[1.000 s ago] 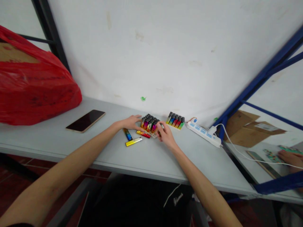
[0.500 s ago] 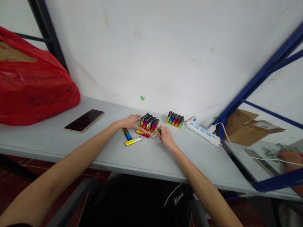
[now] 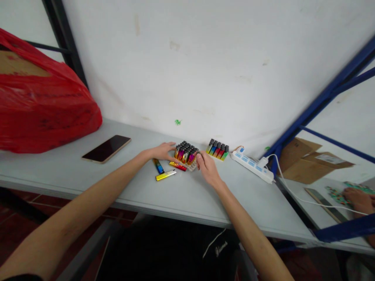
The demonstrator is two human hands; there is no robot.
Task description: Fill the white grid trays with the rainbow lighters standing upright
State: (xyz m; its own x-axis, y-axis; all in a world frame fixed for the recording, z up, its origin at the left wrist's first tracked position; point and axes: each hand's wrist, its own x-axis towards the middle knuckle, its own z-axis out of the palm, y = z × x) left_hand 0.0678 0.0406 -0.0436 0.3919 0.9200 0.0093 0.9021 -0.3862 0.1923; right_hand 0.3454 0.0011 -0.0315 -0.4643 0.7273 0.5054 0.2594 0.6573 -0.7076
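A pale tray [image 3: 191,168] holds several upright shiny lighters [image 3: 184,153] with black tops. My left hand [image 3: 164,151] grips the tray's left side, thumb in front and fingers toward the back. At its right front corner, my right hand [image 3: 206,166] pinches a lighter [image 3: 198,153] by its dark top; most of its body is hidden by the fingers. A red lighter [image 3: 178,166] lies just in front of the tray. Close by on the table are a yellow and silver lighter [image 3: 165,175] and a blue lighter [image 3: 158,166].
Behind to the right stands a second block of lighters [image 3: 217,150], beside a white power strip [image 3: 253,167] with a cable. A phone [image 3: 107,148] and a red plastic bag [image 3: 49,105] occupy the left. Past the blue frame [image 3: 316,101], another person's hand [image 3: 359,197] shows.
My right hand has shifted slightly up, bringing the lighter upright over the tray's right edge; its green body no longer shows. My left hand stays at the tray.
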